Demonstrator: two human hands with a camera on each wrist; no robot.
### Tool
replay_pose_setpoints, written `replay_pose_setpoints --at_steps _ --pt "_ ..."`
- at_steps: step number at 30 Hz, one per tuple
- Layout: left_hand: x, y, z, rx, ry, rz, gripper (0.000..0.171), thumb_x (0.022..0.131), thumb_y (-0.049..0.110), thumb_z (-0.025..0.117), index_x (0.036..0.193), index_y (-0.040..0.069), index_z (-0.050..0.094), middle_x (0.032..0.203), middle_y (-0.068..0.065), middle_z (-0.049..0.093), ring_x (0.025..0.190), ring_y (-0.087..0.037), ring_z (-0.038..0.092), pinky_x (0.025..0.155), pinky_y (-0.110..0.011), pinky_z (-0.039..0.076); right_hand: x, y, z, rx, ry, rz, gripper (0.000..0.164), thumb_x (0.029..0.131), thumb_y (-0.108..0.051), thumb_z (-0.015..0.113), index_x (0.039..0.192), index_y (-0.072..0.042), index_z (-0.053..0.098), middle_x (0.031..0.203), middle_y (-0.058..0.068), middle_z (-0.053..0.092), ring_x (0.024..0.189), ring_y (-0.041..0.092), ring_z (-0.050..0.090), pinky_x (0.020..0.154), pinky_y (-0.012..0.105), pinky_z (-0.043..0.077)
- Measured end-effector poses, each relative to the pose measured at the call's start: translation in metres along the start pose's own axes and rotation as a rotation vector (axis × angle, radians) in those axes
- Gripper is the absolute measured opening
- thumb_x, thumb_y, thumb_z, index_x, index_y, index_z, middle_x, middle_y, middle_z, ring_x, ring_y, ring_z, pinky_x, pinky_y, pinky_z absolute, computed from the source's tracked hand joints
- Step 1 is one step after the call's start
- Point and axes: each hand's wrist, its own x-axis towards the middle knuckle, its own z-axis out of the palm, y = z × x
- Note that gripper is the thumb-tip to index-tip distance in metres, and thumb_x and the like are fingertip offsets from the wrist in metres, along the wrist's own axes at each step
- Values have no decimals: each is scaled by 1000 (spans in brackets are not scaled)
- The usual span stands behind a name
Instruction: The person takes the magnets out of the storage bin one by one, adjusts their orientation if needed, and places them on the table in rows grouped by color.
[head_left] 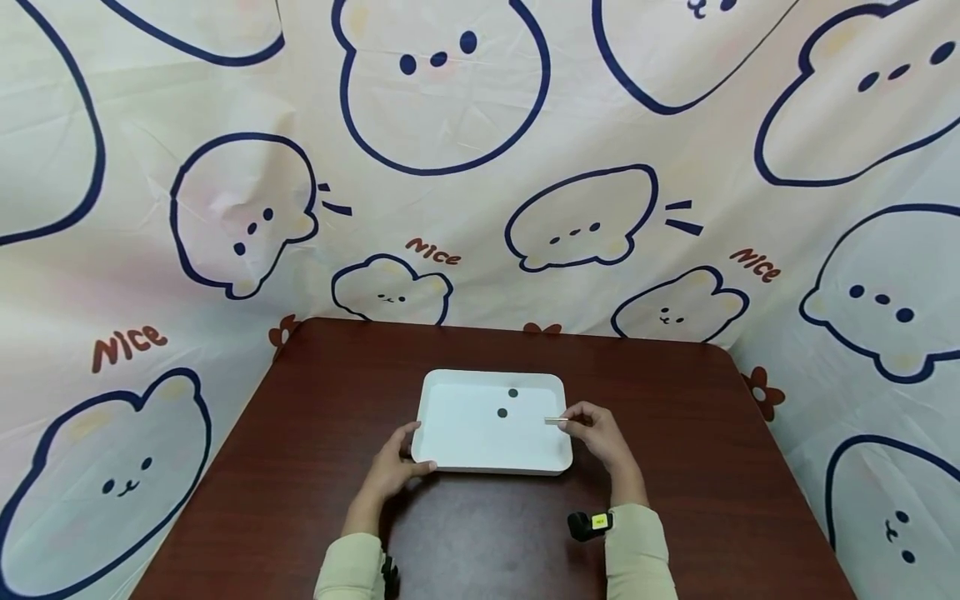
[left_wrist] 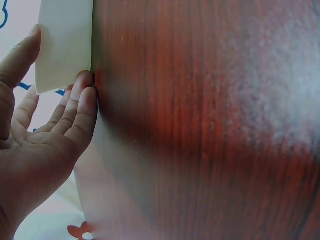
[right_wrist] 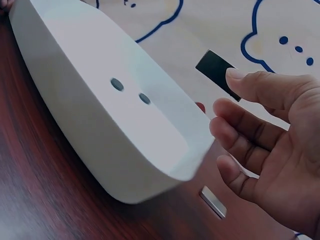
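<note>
A white rectangular tray (head_left: pixel 480 442) lies on the table with two small dark discs (head_left: pixel 502 413) inside it. My left hand (head_left: pixel 392 471) holds the tray's near left corner, its fingers along the left side and the thumb at the front edge. In the left wrist view those fingertips reach low on the tray's outer wall (left_wrist: pixel 65 45). Over the tray's right side, my right hand (head_left: pixel 597 433) pinches a small flat rectangular strip (right_wrist: pixel 216 72) between thumb and fingers; its dark face shows in the right wrist view.
Beside the tray's right end, a small silver bar (right_wrist: pixel 214 202) lies on the dark wooden table (head_left: pixel 495 533). A cream curtain (head_left: pixel 480 208) with bear drawings hangs behind the table and along both sides.
</note>
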Motion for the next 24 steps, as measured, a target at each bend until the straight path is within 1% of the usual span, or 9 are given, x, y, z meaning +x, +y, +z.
replay_pose_setpoints --at_steps 2,4,7,9,11,13,17,20,24 --pt "-1 0 0 3 -3 -1 79 71 11 82 138 9 41 99 -20 57 74 -21 59 60 -35 45 -2 3 -5 8 16 13 5 82 -3 70 82 -7 67 86 12 60 75 23 51 70 47 44" --pt "-1 -1 0 11 -5 -1 79 71 12 82 138 9 41 100 -19 56 74 -21 59 60 -35 45 -4 6 -10 20 30 17 5 81 -4 70 83 -4 66 86 13 60 76 23 51 70 47 44" --pt "0 -1 0 17 -5 -5 79 71 13 82 138 11 41 100 -19 56 74 -21 59 60 -35 45 -7 10 -19 19 42 20 13 81 -6 71 88 2 64 87 13 60 77 23 50 70 46 43" --pt "0 -1 0 24 -6 -6 79 71 13 82 138 11 41 100 -18 56 74 -21 58 60 -35 44 -9 13 -25 13 52 25 17 81 -8 72 89 4 63 88 11 60 78 23 50 69 45 43" --pt "0 0 0 22 -8 -11 79 72 13 82 139 11 40 100 -18 56 74 -21 59 60 -35 45 -11 16 -32 5 64 36 18 82 -9 72 90 4 62 89 9 60 79 22 50 70 44 43" --pt "0 2 1 24 -10 -9 78 72 12 81 139 10 40 99 -18 56 74 -21 59 60 -36 45 -14 19 -39 -5 77 45 19 82 -10 72 91 4 62 86 7 58 76 21 49 68 43 43" --pt "0 1 2 25 -11 -10 78 71 12 82 138 10 41 98 -17 57 72 -20 58 60 -35 44 -19 25 -52 -3 83 61 21 83 -12 71 93 5 63 86 8 58 75 20 50 70 43 43" --pt "-1 2 1 23 -6 -15 78 71 12 82 138 10 41 99 -18 56 72 -20 57 60 -35 44 -22 29 -61 -2 81 69 23 84 -14 70 95 5 63 91 10 60 78 21 52 73 44 44" --pt "-2 3 -1 29 2 -24 78 71 12 82 138 10 41 101 -19 55 76 -22 58 62 -35 44 -23 34 -71 2 98 92 24 85 -17 70 96 3 63 94 8 59 81 20 53 75 42 44"
